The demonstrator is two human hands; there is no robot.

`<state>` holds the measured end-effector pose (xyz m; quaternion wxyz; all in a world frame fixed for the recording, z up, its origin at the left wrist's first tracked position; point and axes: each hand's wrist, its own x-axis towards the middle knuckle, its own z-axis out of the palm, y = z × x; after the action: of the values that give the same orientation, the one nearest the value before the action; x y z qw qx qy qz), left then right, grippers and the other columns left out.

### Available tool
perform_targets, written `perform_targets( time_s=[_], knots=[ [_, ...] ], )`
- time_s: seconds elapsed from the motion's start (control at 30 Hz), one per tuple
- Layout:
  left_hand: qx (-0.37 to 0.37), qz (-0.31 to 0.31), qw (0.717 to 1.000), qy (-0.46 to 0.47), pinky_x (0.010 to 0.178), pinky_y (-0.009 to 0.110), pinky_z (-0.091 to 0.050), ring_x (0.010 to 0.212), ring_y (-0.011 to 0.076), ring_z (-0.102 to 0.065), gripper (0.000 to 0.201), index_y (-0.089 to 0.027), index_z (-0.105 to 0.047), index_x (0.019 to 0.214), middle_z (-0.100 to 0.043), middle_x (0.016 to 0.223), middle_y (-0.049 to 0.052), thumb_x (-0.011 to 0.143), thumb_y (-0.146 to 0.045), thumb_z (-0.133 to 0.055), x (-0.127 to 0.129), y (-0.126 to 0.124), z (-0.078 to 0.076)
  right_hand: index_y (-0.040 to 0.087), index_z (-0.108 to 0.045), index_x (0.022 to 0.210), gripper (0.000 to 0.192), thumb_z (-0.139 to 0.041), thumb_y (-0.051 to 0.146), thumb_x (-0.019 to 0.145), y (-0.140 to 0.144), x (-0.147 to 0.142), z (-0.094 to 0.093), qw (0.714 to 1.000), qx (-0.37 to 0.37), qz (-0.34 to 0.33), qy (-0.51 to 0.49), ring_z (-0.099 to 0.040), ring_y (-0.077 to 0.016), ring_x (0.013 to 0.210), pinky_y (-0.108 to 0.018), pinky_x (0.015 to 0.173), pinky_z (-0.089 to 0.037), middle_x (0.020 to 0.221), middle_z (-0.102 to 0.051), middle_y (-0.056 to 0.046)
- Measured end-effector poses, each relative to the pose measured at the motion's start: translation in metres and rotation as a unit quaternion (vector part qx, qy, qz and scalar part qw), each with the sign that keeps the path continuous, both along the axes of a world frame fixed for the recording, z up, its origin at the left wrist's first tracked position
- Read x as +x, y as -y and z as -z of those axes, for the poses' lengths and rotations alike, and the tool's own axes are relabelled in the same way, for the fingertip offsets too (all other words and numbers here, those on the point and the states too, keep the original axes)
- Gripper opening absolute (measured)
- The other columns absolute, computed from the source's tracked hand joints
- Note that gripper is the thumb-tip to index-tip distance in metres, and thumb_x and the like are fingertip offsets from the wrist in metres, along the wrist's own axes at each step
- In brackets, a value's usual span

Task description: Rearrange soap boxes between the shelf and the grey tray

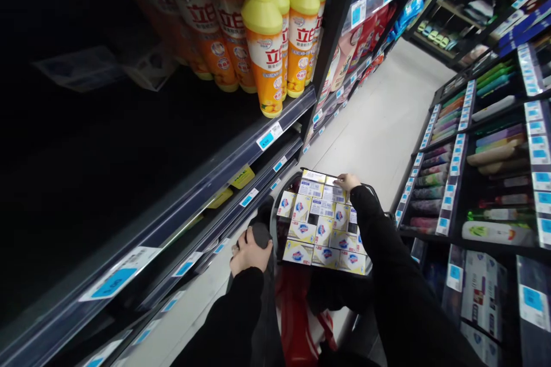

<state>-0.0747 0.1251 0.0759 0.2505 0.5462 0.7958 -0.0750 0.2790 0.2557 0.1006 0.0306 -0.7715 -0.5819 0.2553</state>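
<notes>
So the soap boxes [323,223] are the main thing here: small white-and-yellow cartons with a blue-red logo, packed in rows in the top of a shopping cart [275,212] sitting in the aisle just below the shelves. I count roughly eighteen showing on top, can't be sure since the sleeve covers some on the right side.

The right hand [346,182] is reaching to the far edge of the pile and rests on one of the back boxes, fingers curled down over it. Whether it's actually gripping the box, I can't tell from here. The left hand [249,252] is closed around the cart's dark handle [261,234], fingers wrapped tight. Both arms are in black sleeves.

Under the cartons there's a red bag [297,315] hanging lower in the cart.

Going outward: the shelf [241,155] on the left has about six orange-yellow dish soap bottles [267,51] standing upright near the front edge, with blue price tags [269,136] along the rail. Across the pale floor [379,120], the right-hand rack holds rows of toothbrushes [434,178] lying flat.
</notes>
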Motion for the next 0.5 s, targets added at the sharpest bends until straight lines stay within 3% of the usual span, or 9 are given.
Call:
perform_targets(
  time_s=[0.1,0.2,0.27,0.33,0.4,0.5],
  knots=[
    [-0.018,-0.001,1.000,0.004,0.095,0.046,-0.045,0.122,0.0360,-0.046,0.077,-0.016,-0.035,0.150,-0.038,0.151,0.014,0.083,-0.050,-0.050,0.001,0.003,-0.005,0.012,-0.066,0.107,0.033,-0.058,0.040,0.092,-0.017,-0.007,-0.008,1.000,0.013,-0.009,-0.013,-0.064,-0.0212,0.095,-0.039,0.088,-0.052,0.107,-0.067,-0.012],
    [-0.044,-0.003,0.999,0.011,0.097,0.044,-0.044,0.127,0.0353,-0.043,0.079,-0.016,-0.033,0.152,-0.037,0.152,0.014,0.082,-0.046,-0.054,0.001,0.006,-0.009,0.011,-0.069,0.101,0.026,-0.058,0.031,0.088,-0.045,-0.044,-0.032,0.994,0.088,-0.051,-0.043,-0.065,-0.0242,0.091,-0.038,0.087,-0.050,0.105,-0.068,-0.017],
    [-0.050,-0.009,0.999,0.013,0.099,0.045,-0.042,0.129,0.0356,-0.041,0.082,-0.017,-0.032,0.152,-0.037,0.152,0.014,0.079,-0.045,-0.056,0.000,0.008,-0.008,0.015,-0.070,0.097,0.022,-0.058,0.030,0.087,-0.060,-0.089,-0.065,0.969,0.192,-0.124,-0.097,-0.065,-0.0251,0.089,-0.040,0.087,-0.050,0.100,-0.069,-0.013],
    [-0.053,-0.018,0.998,0.019,0.101,0.046,-0.041,0.131,0.0366,-0.039,0.085,-0.018,-0.032,0.153,-0.037,0.153,0.014,0.077,-0.045,-0.058,-0.002,0.009,-0.006,0.021,-0.070,0.093,0.021,-0.054,0.034,0.089,-0.069,-0.146,-0.106,0.911,0.286,-0.229,-0.187,-0.064,-0.0245,0.092,-0.039,0.087,-0.050,0.094,-0.068,-0.009],
    [-0.056,-0.025,0.998,0.029,0.101,0.047,-0.041,0.132,0.0375,-0.038,0.088,-0.018,-0.031,0.154,-0.036,0.154,0.013,0.075,-0.045,-0.058,-0.003,0.011,-0.005,0.024,-0.069,0.095,0.018,-0.055,0.035,0.090,-0.081,-0.210,-0.145,0.856,0.317,-0.317,-0.257,-0.063,-0.0241,0.092,-0.039,0.089,-0.049,0.094,-0.067,-0.007],
    [-0.050,-0.031,0.998,0.036,0.103,0.047,-0.040,0.133,0.0375,-0.037,0.087,-0.018,-0.031,0.154,-0.036,0.154,0.012,0.075,-0.043,-0.057,-0.006,0.014,-0.004,0.021,-0.067,0.108,0.029,-0.067,0.026,0.079,-0.116,-0.298,-0.178,0.830,0.311,-0.361,-0.289,-0.061,-0.0270,0.099,-0.043,0.095,-0.048,0.108,-0.064,-0.011]
  ],
)
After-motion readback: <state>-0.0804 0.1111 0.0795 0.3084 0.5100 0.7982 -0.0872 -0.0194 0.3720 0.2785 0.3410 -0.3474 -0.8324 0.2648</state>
